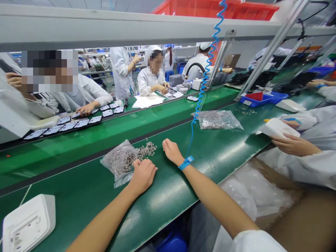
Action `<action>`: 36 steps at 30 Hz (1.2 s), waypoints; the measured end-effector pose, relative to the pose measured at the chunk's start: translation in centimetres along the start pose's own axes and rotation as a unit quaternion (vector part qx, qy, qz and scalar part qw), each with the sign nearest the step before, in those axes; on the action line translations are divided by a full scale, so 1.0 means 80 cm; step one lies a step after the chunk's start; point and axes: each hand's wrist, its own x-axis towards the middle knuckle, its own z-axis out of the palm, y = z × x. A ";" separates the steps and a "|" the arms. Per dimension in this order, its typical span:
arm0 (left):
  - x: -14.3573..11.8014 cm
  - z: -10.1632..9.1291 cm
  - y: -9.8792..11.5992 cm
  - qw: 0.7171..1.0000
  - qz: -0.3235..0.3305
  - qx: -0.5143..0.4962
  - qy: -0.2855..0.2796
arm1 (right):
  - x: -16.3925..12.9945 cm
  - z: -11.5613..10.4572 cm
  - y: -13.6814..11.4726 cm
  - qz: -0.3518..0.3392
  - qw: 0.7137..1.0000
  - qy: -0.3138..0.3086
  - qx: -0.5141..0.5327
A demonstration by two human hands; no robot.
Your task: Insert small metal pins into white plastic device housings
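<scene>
A clear plastic bag point(119, 159) full of small metal parts lies on the green bench. From its opening, loose small metal parts point(148, 149) spill out in a little pile. My left hand point(143, 174) rests against the near side of the bag, fingers curled; whatever they may hold is hidden. To the right of the pile is my right hand point(172, 151), its fingers bent together and what is in them too small to make out. A blue wrist strap point(186, 162) circles my right wrist, tied to a blue coiled cord point(202, 87).
A white plastic housing point(28, 222) sits at the near left. Farther right lies a second bag of parts point(217, 120), with blue bins point(256, 99) beyond. On the right a co-worker's hands hold a white housing point(279, 128). A green conveyor belt point(118, 127) runs behind the bench; people work across it.
</scene>
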 end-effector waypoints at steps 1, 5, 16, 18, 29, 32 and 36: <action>0.000 0.000 0.000 1.000 0.001 0.002 -0.001 | 0.000 0.000 -0.001 0.000 1.000 -0.001 -0.004; 0.002 -0.001 0.001 1.000 0.005 0.009 -0.005 | 0.000 0.000 -0.004 -0.004 1.000 -0.001 -0.019; 0.002 0.001 -0.002 1.000 -0.013 -0.013 0.011 | 0.000 0.002 0.004 -0.013 1.000 0.005 -0.010; 0.002 0.003 -0.003 1.000 -0.014 -0.017 0.011 | 0.000 0.002 0.006 -0.016 1.000 0.005 -0.003; 0.000 0.007 -0.005 1.000 0.006 -0.013 -0.003 | 0.002 -0.003 -0.004 -0.024 0.997 0.063 0.024; 0.000 0.009 -0.006 1.000 0.009 -0.020 -0.006 | 0.001 -0.006 -0.008 -0.008 0.996 0.076 0.043; 0.000 0.012 -0.010 0.999 0.008 -0.040 -0.007 | -0.002 -0.008 -0.010 0.016 0.994 0.072 0.079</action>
